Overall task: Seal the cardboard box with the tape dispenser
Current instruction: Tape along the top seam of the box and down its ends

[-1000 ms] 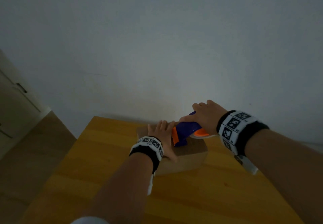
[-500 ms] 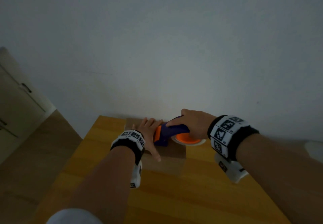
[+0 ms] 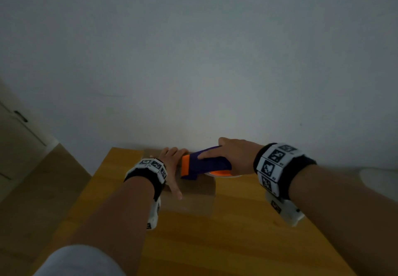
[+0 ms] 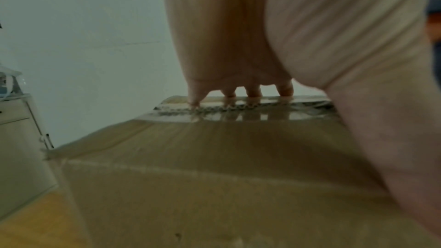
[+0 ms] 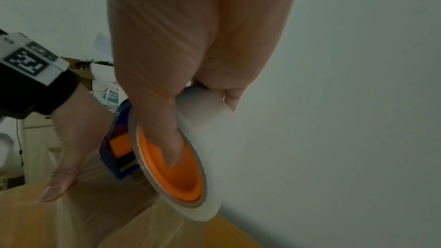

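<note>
Right hand (image 3: 235,157) curled round the blue-and-orange plastic tape dispenser (image 3: 204,164) with its white roll, nose down on the matte cardboard box (image 3: 193,198), where the flat, straight-fingered left hand (image 3: 171,168) presses glossy tape, on the wooden table (image 3: 237,243).

All three views dim, underexposed, grainy. Head view: wall (image 3: 193,49) grey, faint brighter patch low centre; wide-angle bending at edges; table (image 3: 237,243) dull amber. Left wrist view: palm of left hand (image 4: 286,35) close, soft, out of focus; glare stripe on tape strip (image 4: 238,115) across cardboard box (image 4: 214,186). Right wrist view: motion blur on right hand (image 5: 190,44); tape roll (image 5: 214,139) pale, soft-edged.
</note>
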`<state>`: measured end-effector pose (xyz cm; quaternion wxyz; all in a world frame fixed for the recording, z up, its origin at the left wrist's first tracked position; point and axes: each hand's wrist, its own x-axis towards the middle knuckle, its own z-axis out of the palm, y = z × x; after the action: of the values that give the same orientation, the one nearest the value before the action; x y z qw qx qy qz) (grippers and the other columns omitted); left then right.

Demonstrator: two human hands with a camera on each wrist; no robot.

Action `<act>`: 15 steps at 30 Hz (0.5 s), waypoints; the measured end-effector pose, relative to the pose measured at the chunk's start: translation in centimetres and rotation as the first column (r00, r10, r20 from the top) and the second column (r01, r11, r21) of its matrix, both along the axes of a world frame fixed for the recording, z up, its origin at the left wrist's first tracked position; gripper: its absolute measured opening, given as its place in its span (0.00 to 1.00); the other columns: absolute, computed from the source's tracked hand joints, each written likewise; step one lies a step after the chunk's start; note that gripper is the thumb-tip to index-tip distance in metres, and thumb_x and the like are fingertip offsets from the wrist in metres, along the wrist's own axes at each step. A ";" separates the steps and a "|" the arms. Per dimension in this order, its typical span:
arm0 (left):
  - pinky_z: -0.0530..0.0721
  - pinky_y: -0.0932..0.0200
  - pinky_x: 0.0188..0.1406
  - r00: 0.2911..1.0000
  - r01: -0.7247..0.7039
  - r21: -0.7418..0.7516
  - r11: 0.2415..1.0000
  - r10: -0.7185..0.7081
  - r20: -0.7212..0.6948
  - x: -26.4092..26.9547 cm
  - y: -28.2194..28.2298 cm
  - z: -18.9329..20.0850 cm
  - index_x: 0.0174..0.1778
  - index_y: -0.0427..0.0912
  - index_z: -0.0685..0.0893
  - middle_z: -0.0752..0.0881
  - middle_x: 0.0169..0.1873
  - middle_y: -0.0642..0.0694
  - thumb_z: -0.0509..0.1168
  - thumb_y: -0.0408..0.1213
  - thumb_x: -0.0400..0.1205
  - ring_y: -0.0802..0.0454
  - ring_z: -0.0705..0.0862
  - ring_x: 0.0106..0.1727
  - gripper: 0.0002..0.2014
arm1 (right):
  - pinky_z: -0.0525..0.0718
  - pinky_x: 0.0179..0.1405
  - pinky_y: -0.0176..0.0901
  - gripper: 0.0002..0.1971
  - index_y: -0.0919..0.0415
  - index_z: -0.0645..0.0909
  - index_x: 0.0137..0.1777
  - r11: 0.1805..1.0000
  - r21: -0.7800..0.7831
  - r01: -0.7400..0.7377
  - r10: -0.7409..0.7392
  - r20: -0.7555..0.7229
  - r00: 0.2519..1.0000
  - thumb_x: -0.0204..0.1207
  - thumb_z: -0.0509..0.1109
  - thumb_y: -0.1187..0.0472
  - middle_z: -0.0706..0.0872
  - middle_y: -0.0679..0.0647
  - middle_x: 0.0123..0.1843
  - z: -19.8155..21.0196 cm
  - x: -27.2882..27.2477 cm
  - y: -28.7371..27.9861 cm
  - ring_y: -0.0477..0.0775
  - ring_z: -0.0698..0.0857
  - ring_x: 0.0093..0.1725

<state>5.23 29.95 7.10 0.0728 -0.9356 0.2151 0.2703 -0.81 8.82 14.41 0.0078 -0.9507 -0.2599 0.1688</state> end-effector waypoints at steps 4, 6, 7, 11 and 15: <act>0.65 0.33 0.74 1.000 -0.019 0.013 1.000 0.019 -0.015 -0.2 -0.2 0.3 0.81 0.57 0.43 0.52 0.80 0.49 0.81 0.59 0.54 0.41 0.53 0.82 0.67 | 0.73 0.47 0.47 0.28 0.33 0.58 0.78 1.000 -0.031 0.005 -0.006 -0.030 1.000 0.82 0.62 0.49 0.65 0.53 0.51 0.3 0.0 -1.5 0.59 0.74 0.45; 0.66 0.34 0.74 0.999 -0.033 0.002 0.999 0.034 -0.026 -0.2 -0.3 0.3 0.81 0.55 0.43 0.54 0.80 0.48 0.82 0.58 0.55 0.41 0.54 0.81 0.66 | 0.78 0.51 0.49 0.29 0.32 0.59 0.78 0.998 -0.052 0.038 -0.040 -0.040 0.998 0.81 0.64 0.53 0.67 0.52 0.51 0.5 -0.1 -3.3 0.58 0.77 0.48; 0.66 0.35 0.75 0.999 -0.042 -0.003 0.999 0.041 -0.033 -0.2 -0.4 0.3 0.81 0.55 0.44 0.54 0.79 0.48 0.82 0.57 0.54 0.41 0.55 0.81 0.67 | 0.79 0.53 0.50 0.30 0.32 0.59 0.78 0.996 -0.071 0.055 -0.058 -0.046 0.997 0.80 0.65 0.54 0.67 0.52 0.51 0.6 -0.3 -4.4 0.58 0.77 0.48; 0.66 0.35 0.76 0.997 -0.060 -0.007 0.998 0.059 -0.051 0.0 -0.7 0.2 0.81 0.55 0.44 0.56 0.78 0.47 0.83 0.57 0.52 0.40 0.57 0.80 0.68 | 0.78 0.53 0.49 0.30 0.31 0.57 0.77 0.990 -0.104 0.095 -0.100 -0.040 0.994 0.80 0.65 0.52 0.68 0.52 0.52 0.6 -1.2 -7.5 0.57 0.77 0.48; 0.65 0.35 0.77 0.998 -0.052 0.019 0.998 0.053 -0.044 0.2 -0.8 0.2 0.81 0.53 0.43 0.55 0.79 0.45 0.83 0.57 0.52 0.40 0.57 0.81 0.69 | 0.77 0.51 0.48 0.30 0.31 0.54 0.78 0.991 -0.107 0.086 -0.088 -0.016 0.996 0.82 0.63 0.50 0.72 0.56 0.57 -0.4 -1.4 -8.2 0.57 0.75 0.46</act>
<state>5.43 29.11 7.30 0.0693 -0.9339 0.1898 0.2949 -2.23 0.63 13.97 -0.0327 -0.9585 -0.2087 0.1915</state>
